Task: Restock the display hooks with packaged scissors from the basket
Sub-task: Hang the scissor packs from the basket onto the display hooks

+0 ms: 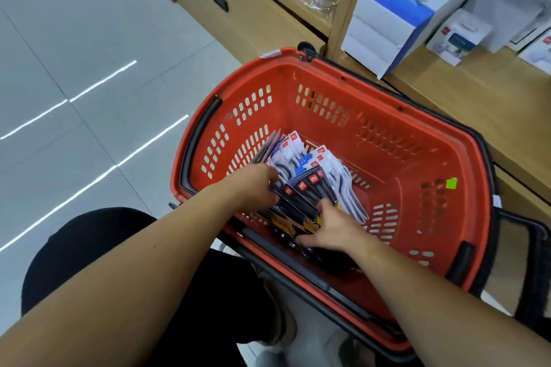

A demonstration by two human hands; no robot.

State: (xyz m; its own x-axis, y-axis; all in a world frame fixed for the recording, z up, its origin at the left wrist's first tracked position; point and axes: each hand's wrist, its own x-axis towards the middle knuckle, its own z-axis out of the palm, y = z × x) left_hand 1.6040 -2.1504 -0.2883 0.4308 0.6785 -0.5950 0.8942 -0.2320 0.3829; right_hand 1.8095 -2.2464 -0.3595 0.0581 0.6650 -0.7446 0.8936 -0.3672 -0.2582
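Note:
A red plastic basket (387, 116) with black handles stands on the floor in front of me. Inside it, at the near left, lies a fanned stack of packaged scissors (310, 176), some on black cards, some on white and blue cards. My left hand (253, 188) reaches into the left side of the stack, fingers curled around the packs. My right hand (331, 228) grips the near ends of the black-card packs. No display hooks are in view.
A wooden shelf unit (447, 89) runs along the right, holding white and blue boxes (396, 15). A drawer front (238, 9) stands behind the basket. Grey tiled floor (74, 83) spreads to the left. My knees in dark trousers are below.

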